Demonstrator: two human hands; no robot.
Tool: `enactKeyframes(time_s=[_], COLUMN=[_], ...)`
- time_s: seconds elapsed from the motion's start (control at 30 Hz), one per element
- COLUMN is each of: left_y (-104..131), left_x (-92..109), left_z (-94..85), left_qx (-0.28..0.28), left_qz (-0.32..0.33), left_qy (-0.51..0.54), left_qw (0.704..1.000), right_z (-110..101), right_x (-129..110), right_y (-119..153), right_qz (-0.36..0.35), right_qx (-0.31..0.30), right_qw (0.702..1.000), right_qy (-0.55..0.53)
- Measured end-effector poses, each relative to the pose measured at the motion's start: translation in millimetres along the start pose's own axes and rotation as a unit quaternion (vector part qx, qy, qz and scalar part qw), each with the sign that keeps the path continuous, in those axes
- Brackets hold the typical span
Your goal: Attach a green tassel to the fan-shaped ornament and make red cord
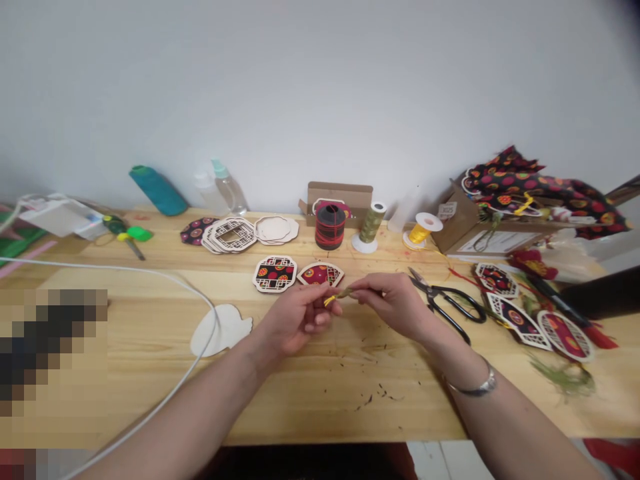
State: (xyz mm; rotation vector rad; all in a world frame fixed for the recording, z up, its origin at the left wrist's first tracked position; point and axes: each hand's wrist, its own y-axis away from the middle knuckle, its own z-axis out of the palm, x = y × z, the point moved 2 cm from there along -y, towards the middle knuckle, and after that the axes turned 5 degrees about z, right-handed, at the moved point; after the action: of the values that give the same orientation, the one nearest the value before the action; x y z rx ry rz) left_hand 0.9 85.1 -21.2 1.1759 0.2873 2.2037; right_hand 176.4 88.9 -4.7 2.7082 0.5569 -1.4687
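Note:
Between my two hands, just above the table's middle, is a small bundle of olive thread with yellow cord at its left end. My left hand holds the yellow end between thumb and fingers, palm partly turned up. Thumb and fingertips of my right hand pinch the olive end. Behind the left fingers lies a fan-shaped wooden piece with red patterned fabric. A rounded wooden frame with dark flowered fabric is beside it. Black-handled scissors lie open by my right wrist.
Spools of red-black cord, olive thread and yellow cord stand along the back. A cardboard box is at right, near several finished ornaments. A white cable crosses the left side over a pale cutout.

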Motion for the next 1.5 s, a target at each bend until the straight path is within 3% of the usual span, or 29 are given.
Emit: enactKeyframes(time_s=[0.07, 0.17, 0.3, 0.5, 0.57, 0.63, 0.7, 0.77, 0.83, 1.0, 1.5], left_y=[-0.9, -1.3, -1.0, -2.2, -2.2, -1.1, 1.2, 3.8, 6.3, 10.8, 11.0], left_x=[0.4, -1.3, -5.1, -4.6, -3.7, -2.7, -1.7, -1.1, -1.3, -3.2, -4.1], left_z=[-1.1, -1.9, 0.3, 3.1, 2.6, 2.3, 2.7, 4.2, 6.6, 12.1, 15.1], left_qx=[0.003, 0.0, 0.009, 0.015, 0.022, 0.03, 0.033, 0.027, 0.015, -0.014, -0.037], left_qz=[0.024, 0.063, 0.101, 0.151, 0.156, 0.165, 0.18, 0.195, 0.195, 0.161, 0.146], left_qy=[0.021, 0.016, -0.008, -0.018, -0.032, -0.057, -0.092, -0.137, -0.187, -0.252, -0.267], left_qw=[0.999, 0.998, 0.995, 0.988, 0.987, 0.984, 0.979, 0.971, 0.963, 0.954, 0.952], right_z=[0.8, 5.7, 18.2, 33.8, 34.9, 32.3, 25.6, 18.5, 15.2, 15.5, 12.7], right_x=[4.2, 7.1, 2.9, -1.9, -2.6, -3.2, -4.5, -7.0, -8.8, -10.8, -10.1], right_y=[-1.3, -1.8, 0.3, 5.7, 6.6, 6.3, 4.7, 3.6, 3.3, 3.8, 2.8], right_qz=[0.08, 0.175, 0.228, 0.27, 0.275, 0.259, 0.207, 0.138, 0.103, 0.116, 0.11], right_qx=[0.043, 0.071, 0.025, -0.057, -0.084, -0.08, -0.005, 0.087, 0.115, 0.071, 0.082], right_qw=[0.994, 0.961, 0.909, 0.878, 0.881, 0.909, 0.951, 0.973, 0.976, 0.971, 0.974], right_qy=[-0.059, -0.203, -0.347, -0.391, -0.375, -0.316, -0.229, -0.164, -0.156, -0.195, -0.179])
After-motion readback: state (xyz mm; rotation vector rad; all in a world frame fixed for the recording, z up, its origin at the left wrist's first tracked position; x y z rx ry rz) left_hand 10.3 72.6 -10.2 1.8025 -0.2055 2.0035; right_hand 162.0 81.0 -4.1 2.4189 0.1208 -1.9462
